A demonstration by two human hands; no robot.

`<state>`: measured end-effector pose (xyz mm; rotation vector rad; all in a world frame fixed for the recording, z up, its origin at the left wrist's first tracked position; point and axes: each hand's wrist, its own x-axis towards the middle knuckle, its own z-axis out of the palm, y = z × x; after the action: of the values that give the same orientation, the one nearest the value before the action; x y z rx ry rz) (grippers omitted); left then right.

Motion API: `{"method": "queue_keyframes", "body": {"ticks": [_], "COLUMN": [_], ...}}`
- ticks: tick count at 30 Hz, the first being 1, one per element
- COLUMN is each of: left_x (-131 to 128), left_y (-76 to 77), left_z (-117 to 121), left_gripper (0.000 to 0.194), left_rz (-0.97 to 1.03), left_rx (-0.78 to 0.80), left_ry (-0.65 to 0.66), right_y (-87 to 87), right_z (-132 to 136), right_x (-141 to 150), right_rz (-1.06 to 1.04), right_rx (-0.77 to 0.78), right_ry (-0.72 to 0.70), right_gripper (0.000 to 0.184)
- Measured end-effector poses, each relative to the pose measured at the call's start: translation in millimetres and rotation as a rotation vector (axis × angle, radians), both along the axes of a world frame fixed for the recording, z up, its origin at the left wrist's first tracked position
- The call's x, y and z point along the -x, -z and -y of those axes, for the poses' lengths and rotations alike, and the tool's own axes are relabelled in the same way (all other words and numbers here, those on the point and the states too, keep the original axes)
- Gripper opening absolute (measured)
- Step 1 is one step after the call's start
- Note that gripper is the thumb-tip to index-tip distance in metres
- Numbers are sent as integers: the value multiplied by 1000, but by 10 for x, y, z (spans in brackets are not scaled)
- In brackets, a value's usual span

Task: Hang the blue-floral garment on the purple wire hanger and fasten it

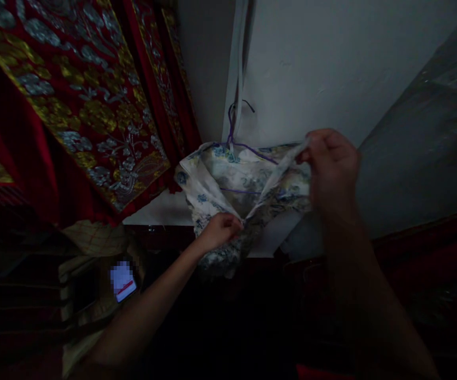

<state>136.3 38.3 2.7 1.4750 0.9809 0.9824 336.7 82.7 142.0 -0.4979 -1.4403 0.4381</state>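
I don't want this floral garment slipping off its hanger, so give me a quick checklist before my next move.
1. Right hand gripping the floral garment by its edge: ok, pinched and held out to the right.
2. Left hand at the bottom of the neck opening: ok, it pinches the edge there.
3. Purple hanger inside the garment: ok, its bar crosses the opening.
4. Hanger's hook secure: cannot tell, too dark there.
5. Good visibility: not ok, the picture is dim.
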Motion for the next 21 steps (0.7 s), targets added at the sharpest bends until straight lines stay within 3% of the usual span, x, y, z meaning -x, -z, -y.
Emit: {"method": "queue_keyframes", "body": {"ticks": [2,4,8,10,13,15,17,21], "left_x": [116,258,519,608,699,741,765,786], "left_y": [1,-110,-442,-571,-686,-717,-714,-590], "left_z": [73,50,-375,-672,-961,-956,-790,-216], "left_gripper": [16,22,53,61,40,22,17,26], "left_rz": [29,107,258,230,158,213,339,534], "left_rx": [-33,-155,-504,-598,-581,-519,-401,-65], "left_ry": [20,-88,-658,-770,-697,-657,-602,-425], "right_y": [-40,25,437,711,1135,1437,1761,2318], "right_z": [61,146,235,214,196,254,379,675], "right_x": [-292,-583,-949,-984,-917,-848,-765,-462], "right_rz": [-37,-68,-296,-475,-739,-835,-855,-792], "right_rx": [56,149,353,440,561,639,711,917], "right_ry": [-78,-153,-163,-123,-139,-175,-191,-292], "right_gripper": [20,17,21,21,19,20,19,13]}}
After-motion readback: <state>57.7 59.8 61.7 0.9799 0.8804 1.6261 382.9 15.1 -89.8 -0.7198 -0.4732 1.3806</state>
